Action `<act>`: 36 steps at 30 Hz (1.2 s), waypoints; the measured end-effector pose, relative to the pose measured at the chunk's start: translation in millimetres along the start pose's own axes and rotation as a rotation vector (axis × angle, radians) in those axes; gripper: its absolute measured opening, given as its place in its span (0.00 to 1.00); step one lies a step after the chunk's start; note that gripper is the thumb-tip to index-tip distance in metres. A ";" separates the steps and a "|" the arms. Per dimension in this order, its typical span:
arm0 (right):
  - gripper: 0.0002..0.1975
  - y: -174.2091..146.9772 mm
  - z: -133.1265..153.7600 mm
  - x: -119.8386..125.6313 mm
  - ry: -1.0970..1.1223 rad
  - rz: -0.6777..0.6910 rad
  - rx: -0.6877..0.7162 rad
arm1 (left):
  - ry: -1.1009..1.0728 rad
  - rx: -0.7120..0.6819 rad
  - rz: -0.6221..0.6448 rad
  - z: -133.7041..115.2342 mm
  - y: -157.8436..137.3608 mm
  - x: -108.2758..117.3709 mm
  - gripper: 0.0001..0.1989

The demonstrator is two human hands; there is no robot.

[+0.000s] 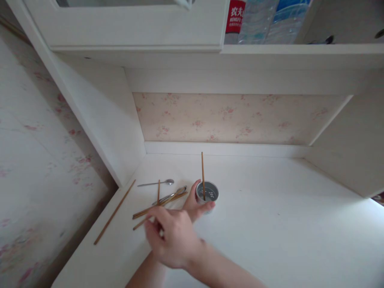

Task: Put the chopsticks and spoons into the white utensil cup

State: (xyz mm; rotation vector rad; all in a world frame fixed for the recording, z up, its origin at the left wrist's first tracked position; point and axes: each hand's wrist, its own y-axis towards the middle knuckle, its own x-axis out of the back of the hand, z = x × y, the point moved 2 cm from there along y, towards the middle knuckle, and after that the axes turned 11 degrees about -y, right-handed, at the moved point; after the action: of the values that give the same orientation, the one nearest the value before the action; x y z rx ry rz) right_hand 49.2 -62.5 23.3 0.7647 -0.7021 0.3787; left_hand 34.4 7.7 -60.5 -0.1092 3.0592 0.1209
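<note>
My left hand is wrapped round a grey metal cup, its thumb across the near side. One wooden chopstick stands in the cup, leaning slightly, and small holes show in the cup's bottom. Crossing over my left forearm, my right hand is slightly blurred, thumb and forefinger pinched at a chopstick whose other end is hidden behind the hand. Beyond it lies a pile of chopsticks with metal spoons. Another chopstick points away from me at the pile.
A long-handled spoon lies farther back, and a lone chopstick rests near the left edge. The white desktop meets side panels and a papered back wall. Overhead, a shelf carries plastic bottles.
</note>
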 end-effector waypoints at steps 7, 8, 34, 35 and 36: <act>0.19 103.0 20.1 -137.9 -0.289 0.528 -0.207 | -0.457 0.092 0.265 4.3 -4.5 0.8 0.48; 0.19 109.0 17.6 -153.1 -0.308 0.517 -0.210 | -0.461 0.088 0.276 5.9 -4.5 1.0 0.47; 0.16 82.1 23.1 -50.6 -0.033 0.030 -0.001 | -0.386 0.080 0.435 9.5 -2.9 -7.8 0.42; 0.15 72.2 18.7 -35.0 0.046 -0.022 -0.012 | -0.367 0.074 0.437 7.9 -2.5 -7.1 0.43; 0.15 61.8 13.1 -20.2 0.126 -0.071 -0.050 | -0.342 0.068 0.430 6.0 -2.2 -5.9 0.43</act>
State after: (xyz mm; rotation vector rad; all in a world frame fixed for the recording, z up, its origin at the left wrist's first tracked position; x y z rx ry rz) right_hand -4.8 -32.0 46.7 0.7104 -0.5629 0.3404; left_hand 40.9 6.4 -66.2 0.5194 2.6908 0.0528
